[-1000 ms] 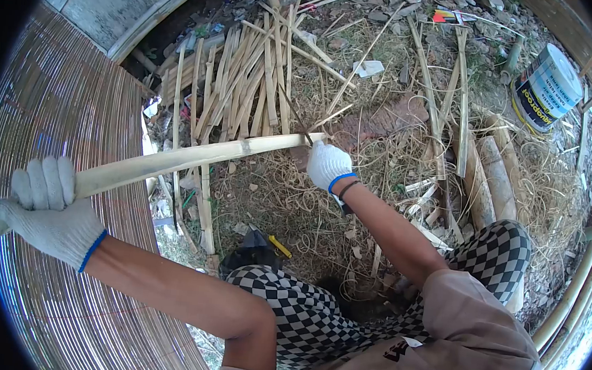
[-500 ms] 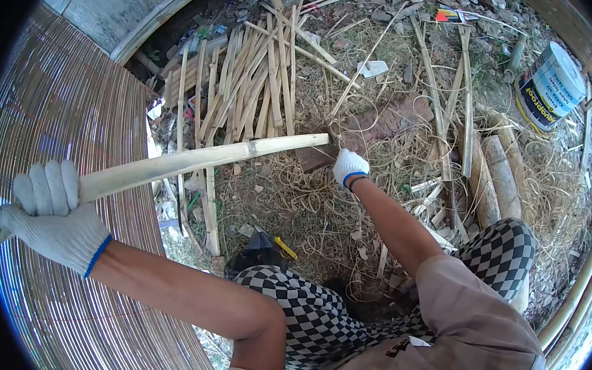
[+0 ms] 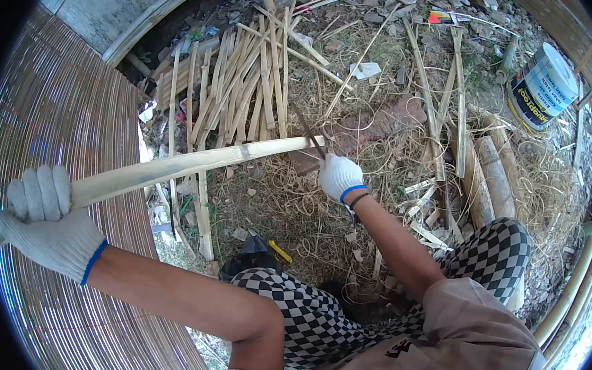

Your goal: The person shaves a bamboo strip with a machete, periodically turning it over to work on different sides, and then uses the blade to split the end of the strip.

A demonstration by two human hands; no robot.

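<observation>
Just on the person's side of the slat pile, a long bamboo strip is held up over the ground, slanting from lower left toward upper right across the view. The left hand, in a white glove with a blue cuff, is closed round the strip's near end, left of the pile, fingers wrapped over the top. The right hand, gloved alike, is closed on the grip end of a dark knife, to the right of the pile's near end; the grip itself is hidden in the glove. The blade points back toward the pile and crosses the strip's far tip in view; whether the edge touches it is hard to tell.

Right of the pile, a reddish slab lies on the ground among curled shavings, with split logs farther right and a paint bucket beyond them. Left of the pile stands a screen of thin slats. Between the pile and the person's checkered trousers, a yellow tool lies beside a black bag. A white scrap lies right of the pile.
</observation>
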